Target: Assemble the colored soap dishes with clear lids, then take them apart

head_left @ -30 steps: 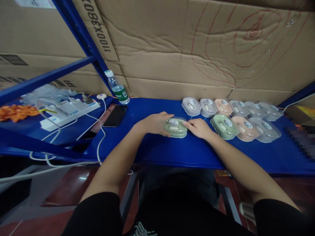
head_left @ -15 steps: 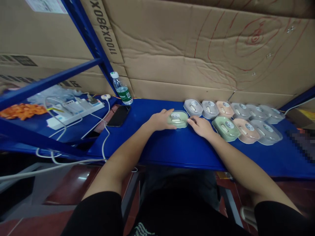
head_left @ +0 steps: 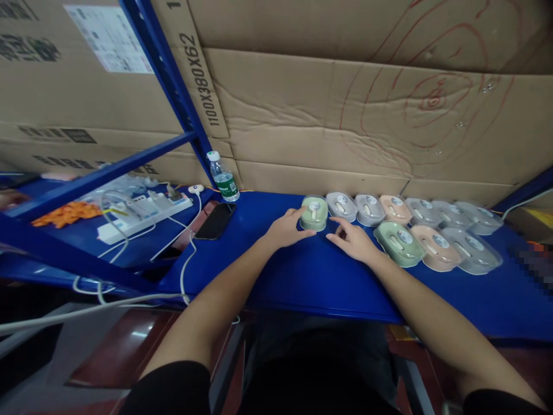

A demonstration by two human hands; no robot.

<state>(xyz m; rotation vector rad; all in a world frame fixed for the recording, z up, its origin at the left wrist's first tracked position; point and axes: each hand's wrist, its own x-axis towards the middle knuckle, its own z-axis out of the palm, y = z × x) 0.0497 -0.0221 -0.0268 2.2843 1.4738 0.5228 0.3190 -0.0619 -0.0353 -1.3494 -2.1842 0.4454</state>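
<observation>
A light green lidded case (head_left: 314,213) with a round sticker stands at the left end of the back row on the blue table (head_left: 276,282). My left hand (head_left: 288,229) is at its left side, thumb and fingers apart, fingertips close to or touching it. Just right of and below the case is my right hand (head_left: 351,237), fingers apart and nothing in them. Grey cases, such as one (head_left: 341,206), and a pink case (head_left: 394,209) continue the back row. In front of them sit a green case (head_left: 400,243), a pink case (head_left: 435,248) and a grey case (head_left: 472,250).
A water bottle (head_left: 224,178) and a black phone (head_left: 215,221) are at the left. Beyond the blue frame post (head_left: 173,80) lie a white power strip (head_left: 144,218), cables and orange pieces (head_left: 69,214). Cardboard (head_left: 294,109) lines the back. Part of another person's hand shows far left.
The light green case has turned upright and moved back beside the grey case in the back row. My right hand has let go of it, and my left hand has opened. The camera view has shifted.
</observation>
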